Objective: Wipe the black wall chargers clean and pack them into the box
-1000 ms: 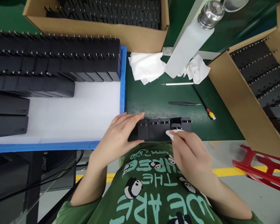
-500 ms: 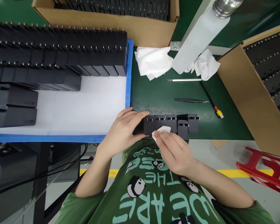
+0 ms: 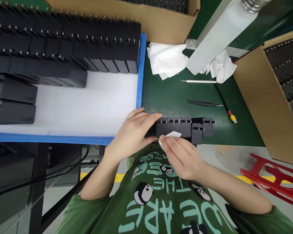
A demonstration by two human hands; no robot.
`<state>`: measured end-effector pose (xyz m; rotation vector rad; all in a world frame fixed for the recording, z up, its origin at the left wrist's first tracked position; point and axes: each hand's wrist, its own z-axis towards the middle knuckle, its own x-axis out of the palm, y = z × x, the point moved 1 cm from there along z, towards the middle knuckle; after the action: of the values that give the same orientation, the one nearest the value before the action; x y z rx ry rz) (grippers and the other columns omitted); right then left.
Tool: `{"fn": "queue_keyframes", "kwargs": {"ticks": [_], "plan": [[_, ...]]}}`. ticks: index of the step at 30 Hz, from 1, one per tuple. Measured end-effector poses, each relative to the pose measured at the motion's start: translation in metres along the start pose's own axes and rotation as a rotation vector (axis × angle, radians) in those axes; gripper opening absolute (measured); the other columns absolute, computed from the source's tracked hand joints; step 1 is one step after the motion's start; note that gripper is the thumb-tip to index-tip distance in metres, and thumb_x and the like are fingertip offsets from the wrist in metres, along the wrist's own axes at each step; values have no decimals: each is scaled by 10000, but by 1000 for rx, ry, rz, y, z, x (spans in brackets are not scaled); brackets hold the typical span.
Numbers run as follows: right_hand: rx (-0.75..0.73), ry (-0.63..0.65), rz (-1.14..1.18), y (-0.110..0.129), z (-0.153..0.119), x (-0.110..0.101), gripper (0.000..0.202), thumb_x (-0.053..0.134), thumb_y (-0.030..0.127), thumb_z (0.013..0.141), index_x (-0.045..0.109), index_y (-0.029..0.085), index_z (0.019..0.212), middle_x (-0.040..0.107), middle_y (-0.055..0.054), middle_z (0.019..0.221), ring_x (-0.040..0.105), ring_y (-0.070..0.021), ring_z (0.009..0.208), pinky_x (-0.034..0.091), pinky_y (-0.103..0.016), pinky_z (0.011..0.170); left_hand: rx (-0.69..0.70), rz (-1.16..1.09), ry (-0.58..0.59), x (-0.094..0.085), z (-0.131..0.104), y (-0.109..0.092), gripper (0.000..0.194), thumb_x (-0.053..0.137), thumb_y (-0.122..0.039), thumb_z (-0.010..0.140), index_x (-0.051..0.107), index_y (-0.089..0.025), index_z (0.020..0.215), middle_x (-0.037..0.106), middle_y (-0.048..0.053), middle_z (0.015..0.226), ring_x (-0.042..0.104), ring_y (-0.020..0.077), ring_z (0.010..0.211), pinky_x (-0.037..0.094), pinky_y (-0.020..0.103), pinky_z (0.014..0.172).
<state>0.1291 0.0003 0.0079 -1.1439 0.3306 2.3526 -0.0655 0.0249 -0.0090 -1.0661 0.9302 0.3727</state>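
A short row of black plug adapters with metal prongs stands at the table's front edge, close to my body. One adapter sticks out nearer to me than its neighbours. My left hand is closed around the left end of the row, thumb and fingers on either side of it. Pinched in my right hand is a folded white cloth, which touches the near lower edge of the adapters at the left. My right fingertips hide part of the cloth.
On the left, a blue-edged tray holds many more adapters. Cardboard boxes stand behind and at right. White cloths, a craft knife, tweezers and a cable with a yellow plug lie on the green mat.
The whole view has shifted a little, so the tray and boxes sit higher in it. Both hands keep their hold, and the cloth stays at the left adapters.
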Motion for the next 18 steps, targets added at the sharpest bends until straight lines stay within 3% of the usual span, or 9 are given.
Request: {"fn": "queue_keyframes", "kwargs": {"ticks": [2, 6, 18], "plan": [[-26, -22, 12, 2, 4, 5, 118, 777, -24, 774, 693, 58, 779, 677, -92, 752, 595, -154, 656, 501, -293, 529, -2, 3, -12, 0, 0, 0, 493, 718, -142, 847, 550, -124, 1310, 710, 65, 998, 673, 219, 949, 409, 470, 1141], [-3, 56, 89, -1, 4, 1, 96, 741, -34, 806, 687, 43, 824, 676, -104, 763, 626, -177, 719, 531, -310, 580, -3, 1, 0, 2, 0, 1, 534, 745, -170, 840, 536, -130, 1330, 718, 80, 1052, 677, 226, 977, 402, 470, 1148], [-73, 117, -39, -6, 0, -6, 113, 759, -20, 793, 692, 69, 775, 660, -85, 748, 546, -145, 656, 478, -302, 544, 1, 20, 14, 0, 1, 1, 540, 766, -215, 833, 534, -156, 1317, 719, 69, 1031, 677, 221, 934, 422, 488, 1128]]}}
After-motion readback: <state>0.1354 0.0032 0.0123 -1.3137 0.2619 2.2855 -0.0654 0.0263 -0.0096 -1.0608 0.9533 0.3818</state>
